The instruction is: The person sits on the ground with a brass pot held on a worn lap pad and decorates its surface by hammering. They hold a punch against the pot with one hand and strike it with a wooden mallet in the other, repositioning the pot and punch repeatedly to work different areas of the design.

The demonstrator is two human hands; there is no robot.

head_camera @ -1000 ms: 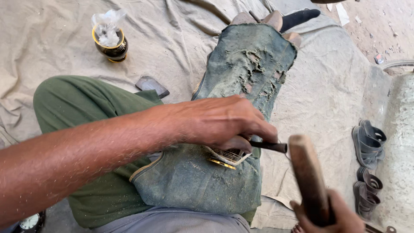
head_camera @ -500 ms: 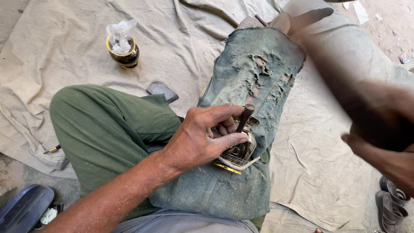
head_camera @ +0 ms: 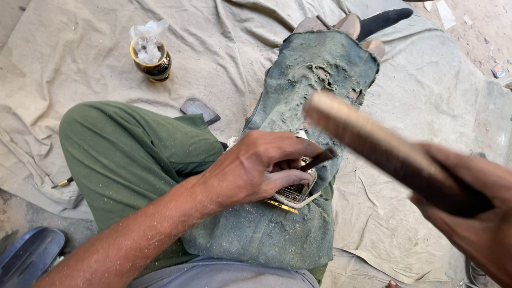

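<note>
Mid-carving — left hand (head_camera: 256,173) clamped on chisel (head_camera: 318,159) over small workpiece (head_camera: 297,191) on lap cloth (head_camera: 277,234), right hand (head_camera: 469,213) gripping raised mallet (head_camera: 373,141) — next, probably a square blow on the chisel's end.

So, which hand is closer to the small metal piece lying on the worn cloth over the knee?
Left. The left hand rests on the small metal piece, holding a thin tool to it. The right hand is off to the side, gripping a wooden stick.

A rumpled beige ground cloth (head_camera: 80,53) covers the dirt floor. On it stand a black cup with a yellow rim (head_camera: 152,61) stuffed with plastic, and a small dark flat stone (head_camera: 200,111) nearby.
</note>
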